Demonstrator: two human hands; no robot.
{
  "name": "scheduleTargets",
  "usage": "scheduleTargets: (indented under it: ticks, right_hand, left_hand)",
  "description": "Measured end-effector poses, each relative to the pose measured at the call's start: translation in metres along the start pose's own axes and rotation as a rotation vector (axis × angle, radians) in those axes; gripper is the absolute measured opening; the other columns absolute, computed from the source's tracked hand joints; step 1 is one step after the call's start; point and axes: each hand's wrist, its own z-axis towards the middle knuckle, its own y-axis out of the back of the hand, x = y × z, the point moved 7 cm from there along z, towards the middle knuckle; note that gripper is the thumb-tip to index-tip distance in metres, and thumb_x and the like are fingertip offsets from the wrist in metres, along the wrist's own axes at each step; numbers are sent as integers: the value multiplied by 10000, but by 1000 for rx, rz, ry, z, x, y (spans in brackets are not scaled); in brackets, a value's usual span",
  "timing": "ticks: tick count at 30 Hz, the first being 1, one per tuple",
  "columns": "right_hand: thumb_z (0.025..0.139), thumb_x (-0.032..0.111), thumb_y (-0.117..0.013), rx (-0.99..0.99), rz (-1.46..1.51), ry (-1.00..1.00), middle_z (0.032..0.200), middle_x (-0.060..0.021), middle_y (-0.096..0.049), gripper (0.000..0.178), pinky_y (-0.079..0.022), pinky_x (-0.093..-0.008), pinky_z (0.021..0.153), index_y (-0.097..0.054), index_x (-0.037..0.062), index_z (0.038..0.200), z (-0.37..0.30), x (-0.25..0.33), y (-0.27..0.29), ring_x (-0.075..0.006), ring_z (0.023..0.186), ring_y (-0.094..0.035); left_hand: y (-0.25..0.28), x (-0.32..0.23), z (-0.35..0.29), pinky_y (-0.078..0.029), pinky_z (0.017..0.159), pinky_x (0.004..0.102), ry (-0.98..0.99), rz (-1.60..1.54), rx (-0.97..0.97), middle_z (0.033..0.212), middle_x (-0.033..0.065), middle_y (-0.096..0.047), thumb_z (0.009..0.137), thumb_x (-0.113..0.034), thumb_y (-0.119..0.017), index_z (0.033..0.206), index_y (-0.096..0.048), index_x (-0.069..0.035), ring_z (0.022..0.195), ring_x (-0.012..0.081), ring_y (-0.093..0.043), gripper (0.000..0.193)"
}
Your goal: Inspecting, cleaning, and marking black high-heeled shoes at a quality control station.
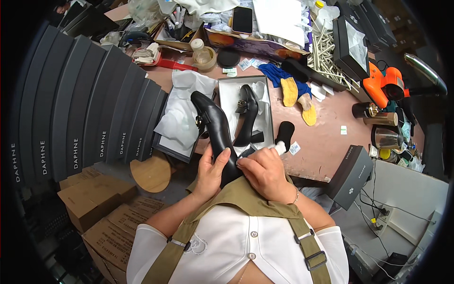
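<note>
My left hand (pixel 211 171) is closed around the heel end of a black leather shoe (pixel 216 124), its toe tilted up and away from me. A metal ornament (pixel 199 120) sits on the strap across its front. Against the right side of that shoe, near its heel end, my right hand (pixel 266 171) is curled into a pinch; what its fingertips hold is hidden. Just beyond, a matching block-heeled shoe (pixel 249 118) lies in a grey box (pixel 271 106) lined with white paper. White tissue (pixel 182 106) covers another box part on the left.
Tall stacks of dark shoe boxes (pixel 85 104) rise on the left above brown cartons (pixel 97 191). On the pink table (pixel 321 146) lie a black insole (pixel 284 132), yellow pads (pixel 289 92) and a blue cloth (pixel 274 75). An orange heat gun (pixel 385 85) stands at right.
</note>
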Motion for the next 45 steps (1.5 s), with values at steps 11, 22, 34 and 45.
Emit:
scheduleTargets:
  ticks: [11,22,34,45]
  right_hand:
    - [784,66,-649,238,88,-45,913,-39,-561,359,-365,-338,732,-682,88,1141,-30,3,-5,-220,840,-501]
    - [791,95,-595,329,27,-25,923,-33,-576,389,-367,-311,737,-665,67,1173,-36,4,-4,-194,850,-514]
    - [776,76,-663,247,93,-21,883,-6,-572,322,-363,-325,723,-696,93,1096,-43,-3,6,-188,821,-516]
    - [773,90,-678,144,67,42,890,-7,-586,301,-350,-325,707,-694,91,1074,-22,2,6,-179,794,-520]
  left_hand:
    - [11,27,-10,-428,831,212,116,-98,-7,1042,-13,-576,999,-214,-545,1211,-553,-41,935,35,-502,274]
    - [13,27,-11,-429,823,206,129,-25,17,1021,-17,-566,1001,-217,-542,1231,-538,-34,914,28,-490,294]
    - [13,19,-10,-420,855,220,87,21,8,1061,-5,-549,991,-220,-559,1246,-541,-14,959,51,-496,328]
    - [11,10,-9,-373,967,265,-58,237,33,1247,53,-449,989,-214,-551,1256,-531,15,1103,110,-462,352]
